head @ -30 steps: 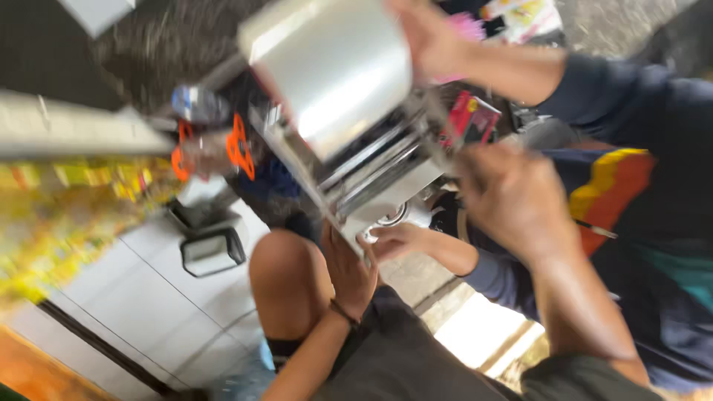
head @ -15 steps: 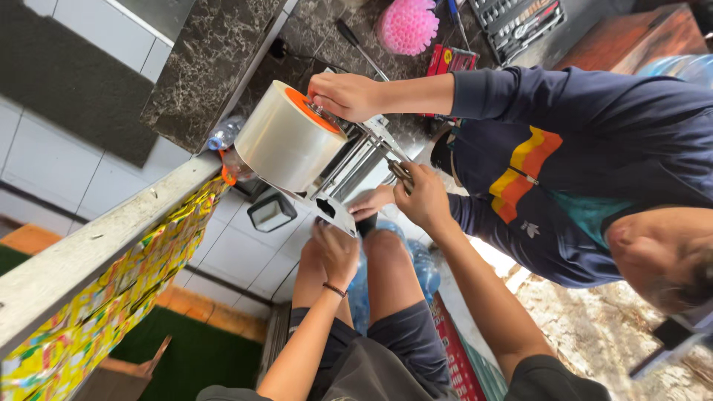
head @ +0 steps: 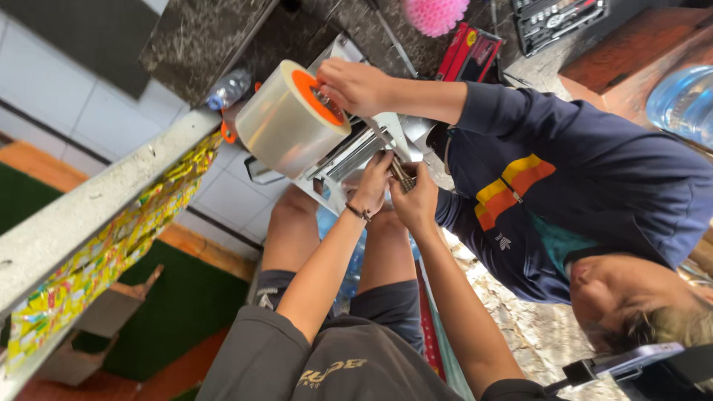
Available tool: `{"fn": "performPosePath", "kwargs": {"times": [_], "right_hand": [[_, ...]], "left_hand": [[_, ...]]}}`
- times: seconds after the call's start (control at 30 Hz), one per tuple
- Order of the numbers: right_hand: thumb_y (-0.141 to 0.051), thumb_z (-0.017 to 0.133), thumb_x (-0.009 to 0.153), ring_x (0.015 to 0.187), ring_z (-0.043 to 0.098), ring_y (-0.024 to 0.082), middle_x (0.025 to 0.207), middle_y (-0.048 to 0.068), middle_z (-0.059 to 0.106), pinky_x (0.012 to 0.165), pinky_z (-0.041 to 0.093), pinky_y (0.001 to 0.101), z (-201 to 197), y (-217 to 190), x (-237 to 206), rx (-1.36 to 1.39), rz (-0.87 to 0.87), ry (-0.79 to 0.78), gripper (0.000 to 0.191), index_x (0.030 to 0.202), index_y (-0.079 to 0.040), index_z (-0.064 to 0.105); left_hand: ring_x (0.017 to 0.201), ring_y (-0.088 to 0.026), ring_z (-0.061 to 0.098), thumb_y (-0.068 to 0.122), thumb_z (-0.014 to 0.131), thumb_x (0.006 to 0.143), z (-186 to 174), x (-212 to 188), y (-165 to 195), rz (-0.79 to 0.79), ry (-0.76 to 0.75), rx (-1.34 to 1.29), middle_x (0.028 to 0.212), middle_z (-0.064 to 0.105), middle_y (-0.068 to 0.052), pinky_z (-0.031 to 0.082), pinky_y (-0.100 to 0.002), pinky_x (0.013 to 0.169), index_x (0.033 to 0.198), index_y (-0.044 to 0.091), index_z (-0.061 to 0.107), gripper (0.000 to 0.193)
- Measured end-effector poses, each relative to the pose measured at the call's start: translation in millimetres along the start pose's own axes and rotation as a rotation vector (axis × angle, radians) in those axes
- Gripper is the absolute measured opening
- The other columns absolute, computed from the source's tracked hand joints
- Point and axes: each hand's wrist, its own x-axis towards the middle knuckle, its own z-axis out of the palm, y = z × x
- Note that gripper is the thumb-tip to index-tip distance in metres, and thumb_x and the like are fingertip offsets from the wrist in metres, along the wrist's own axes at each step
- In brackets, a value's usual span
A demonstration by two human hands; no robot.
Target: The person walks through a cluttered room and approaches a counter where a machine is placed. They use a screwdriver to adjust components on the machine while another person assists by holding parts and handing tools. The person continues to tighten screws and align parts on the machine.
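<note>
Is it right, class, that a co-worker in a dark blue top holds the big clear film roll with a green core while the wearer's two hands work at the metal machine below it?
Not quite: the head view shows the film roll has an orange core, not green. The co-worker's hand grips it, and the wearer's left hand and right hand work at the metal machine.

film roll (head: 286, 122) showing clear, orange core | co-worker's sweater (head: 587, 193) wearing navy, orange-yellow stripes | brush (head: 437, 15) glowing pink | mat (head: 178, 304) lying green

My left hand (head: 373, 180) and right hand (head: 416, 199) crowd the metal machine (head: 355, 152); the film roll (head: 291, 119) and a co-worker's hand (head: 355, 85) block beyond my fingertips, open floor probably behind my wrists.
</note>
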Motion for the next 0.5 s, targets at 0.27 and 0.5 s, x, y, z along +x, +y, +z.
{"fn": "performPosePath", "kwargs": {"times": [0.27,0.5], "right_hand": [[-0.023,0.057,0.097,0.047,0.046,0.010,0.074,0.011,0.063,0.038,0.028,0.0208,-15,12,17,1.107,1.000,-0.226,0.024,0.104,-0.002,0.065],[-0.017,0.061,0.100,0.046,0.039,0.007,0.075,0.010,0.059,0.038,0.026,0.0194,-22,18,20,0.952,1.043,-0.227,0.017,0.105,-0.001,0.059]], "left_hand": [[0.078,-0.012,0.059,0.016,0.061,0.100,5,-2,-11,0.019,0.012,-0.200,0.089,0.063,-0.001,0.048,-0.026,0.070,0.106,0.004,0.058,0.014],[0.109,-0.043,0.059,0.035,0.064,0.092,18,-26,27,0.883,0.573,1.338,0.119,0.058,-0.026,0.047,-0.051,0.097,0.124,-0.003,0.053,0.051]]}}
